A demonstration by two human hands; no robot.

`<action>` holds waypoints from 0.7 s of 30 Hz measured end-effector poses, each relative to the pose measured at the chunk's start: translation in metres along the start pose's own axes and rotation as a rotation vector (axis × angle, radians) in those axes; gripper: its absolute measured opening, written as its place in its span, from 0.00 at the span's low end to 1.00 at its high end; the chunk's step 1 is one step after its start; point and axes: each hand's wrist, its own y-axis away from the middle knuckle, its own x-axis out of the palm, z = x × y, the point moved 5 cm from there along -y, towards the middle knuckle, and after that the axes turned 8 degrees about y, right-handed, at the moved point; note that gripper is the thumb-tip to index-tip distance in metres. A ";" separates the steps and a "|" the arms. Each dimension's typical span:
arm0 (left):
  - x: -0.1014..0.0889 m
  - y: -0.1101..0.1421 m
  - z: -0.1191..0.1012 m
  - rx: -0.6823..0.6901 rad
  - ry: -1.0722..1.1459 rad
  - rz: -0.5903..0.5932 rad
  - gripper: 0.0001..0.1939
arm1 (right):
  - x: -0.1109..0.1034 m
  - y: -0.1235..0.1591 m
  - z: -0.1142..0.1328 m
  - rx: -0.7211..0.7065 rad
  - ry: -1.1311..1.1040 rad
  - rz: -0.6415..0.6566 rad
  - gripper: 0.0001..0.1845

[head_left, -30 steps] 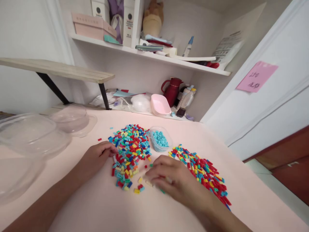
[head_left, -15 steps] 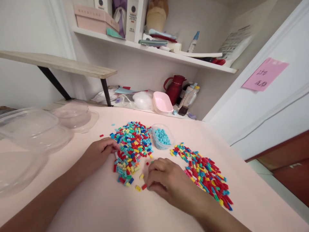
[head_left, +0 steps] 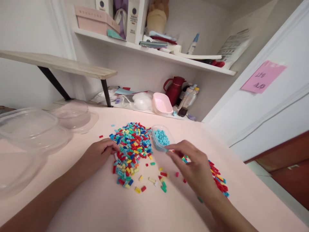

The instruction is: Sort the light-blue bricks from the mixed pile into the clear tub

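A heap of mixed-colour toy bricks (head_left: 135,141) lies mid-table. At its left edge rests my left hand (head_left: 102,153), fingers curled together; whether they hold anything is hidden. My right hand (head_left: 193,161) pinches a light blue toy brick (head_left: 166,149) between thumb and index finger, at the near right side of a clear plastic box (head_left: 172,139). Light blue bricks (head_left: 161,137) fill the bottom of that box. Several loose bricks (head_left: 163,185) lie between my hands. A second brick pile (head_left: 218,178), mostly red, is partly hidden behind my right hand.
Clear plastic containers (head_left: 29,125) stand at the left on the pale pink tabletop (head_left: 101,206). At the back are a pink tub (head_left: 162,103), a dark red jug (head_left: 174,90) and bottles (head_left: 189,100). A wooden shelf on black legs (head_left: 72,66) overhangs the back left.
My right hand has moved from the loose bricks up and right to the clear box, now pinching a light blue brick. Loose bricks it covered are now visible. My left hand has stayed in place.
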 end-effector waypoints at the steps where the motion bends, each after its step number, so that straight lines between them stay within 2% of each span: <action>1: 0.000 0.000 0.000 0.004 0.002 0.000 0.12 | -0.005 -0.002 -0.008 0.040 0.009 -0.065 0.10; 3: 0.000 -0.001 0.000 0.010 0.004 0.001 0.11 | -0.009 -0.006 -0.021 0.080 0.003 -0.113 0.12; 6: -0.001 0.000 0.000 0.021 0.001 0.004 0.12 | -0.009 -0.007 -0.027 0.083 -0.026 -0.099 0.12; 10: 0.000 0.002 0.001 0.038 -0.016 0.016 0.13 | -0.004 -0.001 -0.006 -0.027 -0.047 -0.020 0.12; 13: 0.000 0.001 0.005 0.052 -0.026 0.027 0.14 | 0.010 0.008 0.021 -0.188 -0.032 0.144 0.17; 16: 0.001 0.000 0.009 0.067 -0.035 0.043 0.15 | 0.033 0.023 0.049 -0.366 0.032 0.384 0.25; 18: 0.002 0.000 0.010 0.073 -0.040 0.051 0.15 | 0.051 0.033 0.062 -0.434 0.058 0.555 0.33; 21: 0.003 0.001 0.011 0.072 -0.041 0.053 0.15 | 0.070 0.042 0.072 -0.476 0.083 0.698 0.37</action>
